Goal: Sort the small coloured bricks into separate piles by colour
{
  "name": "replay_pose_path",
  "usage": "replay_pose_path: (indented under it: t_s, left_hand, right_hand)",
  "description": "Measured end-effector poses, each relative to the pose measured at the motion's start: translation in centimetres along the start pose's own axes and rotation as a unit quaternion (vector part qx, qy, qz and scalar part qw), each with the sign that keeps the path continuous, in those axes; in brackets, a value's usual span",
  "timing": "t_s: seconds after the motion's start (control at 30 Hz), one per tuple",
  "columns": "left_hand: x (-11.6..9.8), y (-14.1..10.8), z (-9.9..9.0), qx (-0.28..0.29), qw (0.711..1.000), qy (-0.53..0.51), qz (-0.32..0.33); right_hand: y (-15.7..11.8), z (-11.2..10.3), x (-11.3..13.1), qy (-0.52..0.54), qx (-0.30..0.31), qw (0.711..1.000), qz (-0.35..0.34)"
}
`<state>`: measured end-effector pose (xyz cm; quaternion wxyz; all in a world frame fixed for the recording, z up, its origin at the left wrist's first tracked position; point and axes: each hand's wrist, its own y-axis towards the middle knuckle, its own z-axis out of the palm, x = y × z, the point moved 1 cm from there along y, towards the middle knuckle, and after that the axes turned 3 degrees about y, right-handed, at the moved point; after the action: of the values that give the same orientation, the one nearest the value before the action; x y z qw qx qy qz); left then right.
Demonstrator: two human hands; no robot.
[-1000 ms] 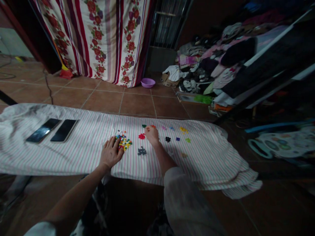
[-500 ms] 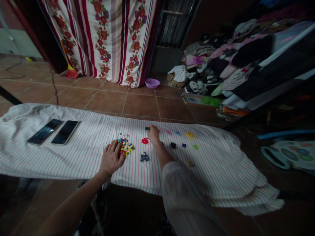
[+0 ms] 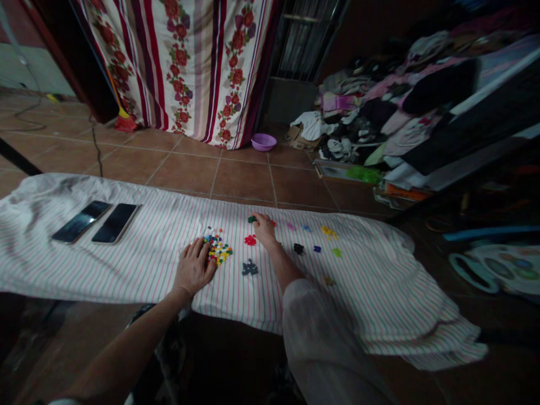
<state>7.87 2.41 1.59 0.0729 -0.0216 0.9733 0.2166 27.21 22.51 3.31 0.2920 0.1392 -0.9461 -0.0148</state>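
Note:
My left hand (image 3: 193,267) lies flat on the striped cloth, fingers apart, its fingertips at the edge of a mixed heap of small coloured pieces (image 3: 220,251). My right hand (image 3: 264,229) is at a small dark green group (image 3: 252,219), fingers bent and drawn together; whatever is between them is too small to make out. Nearer me are red pieces (image 3: 250,240) and dark grey pieces (image 3: 250,267). To the right sit black (image 3: 298,248), blue (image 3: 317,248), yellow (image 3: 328,232) and lime green pieces (image 3: 336,252). My right hand partly covers another red group beside it.
Two phones (image 3: 82,221) (image 3: 115,223) lie at the left of the striped cloth (image 3: 169,225). Beyond it, a purple basin (image 3: 264,142) stands on the tiled floor near a flowered curtain (image 3: 189,67). A heap of clothes (image 3: 367,112) fills the back right.
The view has shifted slightly. My right hand stays at the dark green pieces with little visible movement, and my left hand still rests by the mixed heap.

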Motion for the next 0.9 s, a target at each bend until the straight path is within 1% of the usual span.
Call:
replay_pose_path:
  t_s: [0.17, 0.27, 0.33, 0.4, 0.57, 0.63, 0.7, 0.9]
  left_hand:
    - [0.1, 0.0, 0.3, -0.003, 1.0, -0.005, 0.0]
    - [0.3, 0.0, 0.5, 0.004, 1.0, -0.02, -0.001]
    - [0.3, 0.0, 0.5, 0.012, 0.999, -0.03, 0.0]
    - [0.3, 0.0, 0.6, 0.018, 0.999, -0.038, -0.001]
    - [0.3, 0.1, 0.6, 0.012, 0.999, -0.053, -0.003]
    - [0.2, 0.1, 0.5, 0.008, 0.998, -0.056, -0.001]
    - [0.2, 0.1, 0.5, 0.006, 0.998, -0.056, -0.001]
    - [0.2, 0.1, 0.3, 0.011, 0.999, -0.044, 0.0]
  right_hand:
    - [-0.7, -0.7, -0.2, 0.009, -0.02, 1.0, 0.003]
    - [-1.5, -1.1, 0.4, 0.016, -0.032, 0.999, 0.004]
    - [-2.2, -1.2, 1.1, 0.022, -0.027, 0.999, -0.004]
    - [-3.1, -1.1, 1.9, 0.03, 0.001, 0.999, -0.016]
    - [-5.8, -0.1, 4.2, 0.052, 0.118, 0.99, -0.056]
    - [-6.7, 0.3, 4.8, 0.049, 0.151, 0.986, -0.059]
    - [-7.5, 0.7, 5.2, 0.038, 0.165, 0.984, -0.063]
    - [-9.2, 1.6, 5.6, 0.003, 0.157, 0.985, -0.072]
